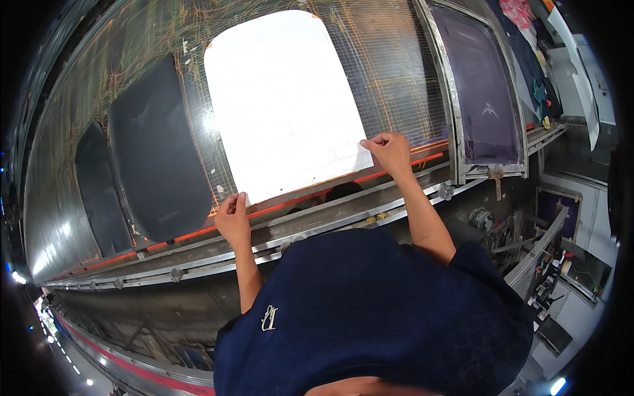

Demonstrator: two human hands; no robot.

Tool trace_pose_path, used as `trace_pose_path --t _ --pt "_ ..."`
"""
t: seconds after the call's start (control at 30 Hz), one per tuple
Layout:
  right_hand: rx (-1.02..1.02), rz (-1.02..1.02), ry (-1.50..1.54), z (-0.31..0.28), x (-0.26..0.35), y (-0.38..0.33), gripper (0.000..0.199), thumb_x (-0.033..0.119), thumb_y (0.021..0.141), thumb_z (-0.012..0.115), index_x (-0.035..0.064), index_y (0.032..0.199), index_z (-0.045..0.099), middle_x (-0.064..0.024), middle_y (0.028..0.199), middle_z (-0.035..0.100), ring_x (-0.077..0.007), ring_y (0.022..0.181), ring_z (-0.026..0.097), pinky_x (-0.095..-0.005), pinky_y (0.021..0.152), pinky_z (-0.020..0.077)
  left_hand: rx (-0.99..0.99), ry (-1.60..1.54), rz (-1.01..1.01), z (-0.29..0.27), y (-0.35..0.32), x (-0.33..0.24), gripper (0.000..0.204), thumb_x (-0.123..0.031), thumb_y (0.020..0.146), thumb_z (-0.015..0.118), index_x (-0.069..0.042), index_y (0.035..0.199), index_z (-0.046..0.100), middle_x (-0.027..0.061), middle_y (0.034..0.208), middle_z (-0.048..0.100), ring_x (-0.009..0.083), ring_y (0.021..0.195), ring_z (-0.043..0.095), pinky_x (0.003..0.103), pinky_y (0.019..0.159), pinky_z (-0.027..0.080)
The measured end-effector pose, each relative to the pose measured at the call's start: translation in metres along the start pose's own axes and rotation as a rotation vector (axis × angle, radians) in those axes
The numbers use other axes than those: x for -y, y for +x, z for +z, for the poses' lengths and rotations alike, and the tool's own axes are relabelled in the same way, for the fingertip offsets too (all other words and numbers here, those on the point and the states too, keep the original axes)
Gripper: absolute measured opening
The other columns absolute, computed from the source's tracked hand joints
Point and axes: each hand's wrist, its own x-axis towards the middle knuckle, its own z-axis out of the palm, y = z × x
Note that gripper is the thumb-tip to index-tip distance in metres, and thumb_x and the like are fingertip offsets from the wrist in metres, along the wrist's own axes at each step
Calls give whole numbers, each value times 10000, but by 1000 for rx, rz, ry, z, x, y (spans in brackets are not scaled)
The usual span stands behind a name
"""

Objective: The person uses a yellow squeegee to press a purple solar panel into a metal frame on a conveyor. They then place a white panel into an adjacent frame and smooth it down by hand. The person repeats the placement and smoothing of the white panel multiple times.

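White sheet (287, 99) lies on the worktop (389, 59). Left hand (234, 216) pinches its near-left corner, right hand (391, 153) its right edge just beyond the near-right corner; the long axis runs away from both hands.

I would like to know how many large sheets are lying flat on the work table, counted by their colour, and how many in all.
White: 1 (the white sheet)
Black: 2 (the wider black sheet and the narrower black sheet)
Total: 3
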Motion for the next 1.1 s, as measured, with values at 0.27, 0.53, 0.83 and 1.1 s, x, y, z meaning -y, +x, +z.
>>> trace_pose_path --t 0.27,0.53,0.83,1.1 --pt "25 49 -33 0 -2 5 312 309 756 847 10 787 763 -92 683 705 -170 618 648 -325 619 501 -31 -25 23 3 0 4 225 -150 845 795 42 946 737 77 787 716 110 697 644 258 659 512" --pt "2 -119 -113 2 -12 10 364 321 763 840 -27 801 743 -89 688 703 -137 613 611 -302 604 485 -68 55 64 3 -2 3 227 -169 812 788 24 918 734 118 782 702 177 655 664 305 635 521" --pt "48 15 -63 0 -8 12 371 335 768 848 -20 788 742 -38 670 672 -97 614 571 -263 578 446 -73 89 -8 -2 -2 -10 212 -213 793 793 -19 853 733 96 808 692 248 720 679 376 681 521" --pt "15 -100 -84 4 -16 12 356 327 773 842 -16 792 746 -51 668 682 -107 597 573 -275 576 452 -57 119 -2 0 3 -4 252 -204 784 810 19 871 730 88 724 695 157 647 644 298 640 513"
